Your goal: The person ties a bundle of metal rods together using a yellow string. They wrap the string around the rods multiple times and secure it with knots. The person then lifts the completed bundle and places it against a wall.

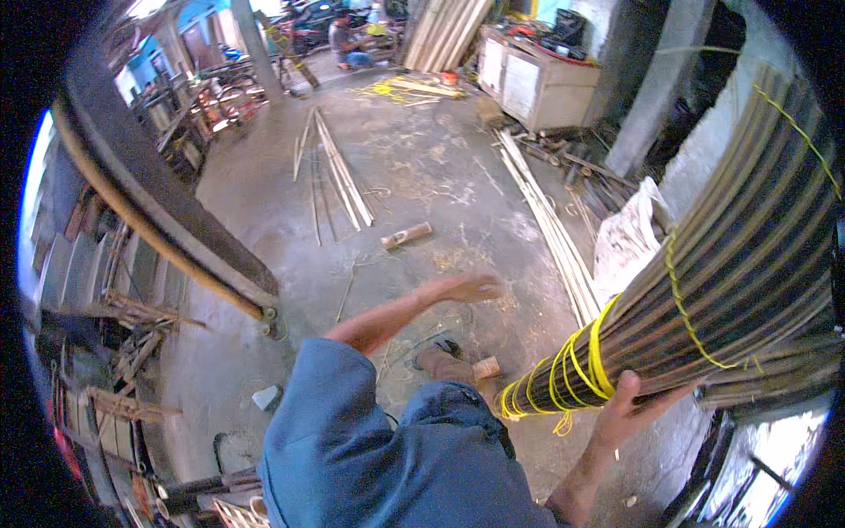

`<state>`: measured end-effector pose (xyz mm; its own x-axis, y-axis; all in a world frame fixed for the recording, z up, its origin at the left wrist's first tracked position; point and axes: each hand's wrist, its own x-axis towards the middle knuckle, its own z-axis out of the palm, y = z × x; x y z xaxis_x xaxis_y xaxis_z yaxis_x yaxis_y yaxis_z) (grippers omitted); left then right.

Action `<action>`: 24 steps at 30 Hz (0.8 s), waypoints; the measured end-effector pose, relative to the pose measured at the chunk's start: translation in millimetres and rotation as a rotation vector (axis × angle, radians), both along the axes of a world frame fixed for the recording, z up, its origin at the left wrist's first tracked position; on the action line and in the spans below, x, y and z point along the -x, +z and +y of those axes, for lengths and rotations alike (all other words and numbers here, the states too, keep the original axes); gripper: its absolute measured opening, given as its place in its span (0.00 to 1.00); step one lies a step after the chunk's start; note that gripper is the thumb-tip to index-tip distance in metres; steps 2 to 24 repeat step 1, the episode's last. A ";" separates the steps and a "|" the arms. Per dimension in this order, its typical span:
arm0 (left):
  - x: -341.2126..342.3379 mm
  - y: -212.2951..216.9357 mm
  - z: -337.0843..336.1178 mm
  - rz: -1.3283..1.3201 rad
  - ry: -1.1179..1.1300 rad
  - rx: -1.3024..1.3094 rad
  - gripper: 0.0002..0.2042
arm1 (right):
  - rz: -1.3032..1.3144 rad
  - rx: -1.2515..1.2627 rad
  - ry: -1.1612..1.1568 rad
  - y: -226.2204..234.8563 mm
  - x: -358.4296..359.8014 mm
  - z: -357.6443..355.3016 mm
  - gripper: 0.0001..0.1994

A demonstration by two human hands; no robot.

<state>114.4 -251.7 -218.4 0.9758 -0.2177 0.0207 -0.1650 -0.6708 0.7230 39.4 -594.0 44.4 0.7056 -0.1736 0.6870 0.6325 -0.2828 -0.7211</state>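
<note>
Gripping the tied bamboo bundle (704,290) end, right hand (627,407); left hand (465,287) empty, spread over open floor (422,167).

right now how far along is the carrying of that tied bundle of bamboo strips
Done: the big bundle of dark bamboo strips is already bound with yellow cord in several places. In hand: the right hand props its tied end from below, off the floor, while the left hand swings free. Left: loose pale bamboo slats lie unbundled on the concrete floor.
</note>
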 end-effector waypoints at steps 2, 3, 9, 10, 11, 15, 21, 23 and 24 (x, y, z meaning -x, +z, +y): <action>2.4 4.0 3.5 -0.005 0.015 -0.003 0.30 | -0.008 0.106 0.063 7.4 8.0 3.6 0.48; 2.4 4.0 3.5 -0.005 0.015 -0.003 0.30 | -0.008 0.106 0.063 7.4 8.0 3.6 0.48; 2.4 4.0 3.5 -0.005 0.015 -0.003 0.30 | -0.008 0.106 0.063 7.4 8.0 3.6 0.48; 2.4 4.0 3.5 -0.005 0.015 -0.003 0.30 | -0.008 0.106 0.063 7.4 8.0 3.6 0.48; 2.4 4.0 3.5 -0.005 0.015 -0.003 0.30 | -0.008 0.106 0.063 7.4 8.0 3.6 0.48; 2.4 4.0 3.5 -0.005 0.015 -0.003 0.30 | -0.008 0.106 0.063 7.4 8.0 3.6 0.48; 2.4 4.0 3.5 -0.005 0.015 -0.003 0.30 | -0.008 0.106 0.063 7.4 8.0 3.6 0.48; 2.4 4.0 3.5 -0.005 0.015 -0.003 0.30 | -0.008 0.106 0.063 7.4 8.0 3.6 0.48; 2.4 4.0 3.5 -0.005 0.015 -0.003 0.30 | -0.008 0.106 0.063 7.4 8.0 3.6 0.48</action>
